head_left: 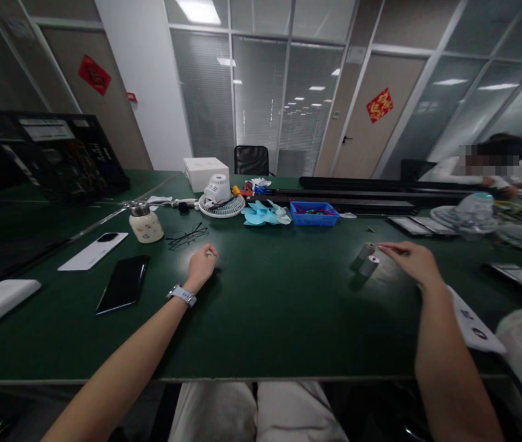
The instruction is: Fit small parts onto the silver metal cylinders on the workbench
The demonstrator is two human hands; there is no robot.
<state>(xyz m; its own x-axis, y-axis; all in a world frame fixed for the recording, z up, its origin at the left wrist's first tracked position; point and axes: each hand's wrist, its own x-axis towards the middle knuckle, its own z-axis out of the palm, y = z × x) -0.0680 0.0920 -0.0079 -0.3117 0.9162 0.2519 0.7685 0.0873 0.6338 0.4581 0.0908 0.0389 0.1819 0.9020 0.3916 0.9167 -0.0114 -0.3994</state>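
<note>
My left hand [202, 267] rests on the green table with its fingers curled in; whatever they hold, if anything, is hidden. A watch with a pale strap [182, 296] is on that wrist. Black-framed glasses [188, 236] lie just beyond this hand. On the right, my right hand [411, 261] reaches leftward, its fingertips pinched at the top end of a small metal cylinder [366, 250]. A second small metal cylinder [370, 266] stands close in front of it, tilted in view, and no finger touches it.
Left of my hands are a cream jar [146, 227], a white phone [94, 252] and a dark phone [123, 283]. Toward the back are a white fan [218, 195], light-blue pieces [261, 213] and a blue basket [314, 217]. People sit at the far right.
</note>
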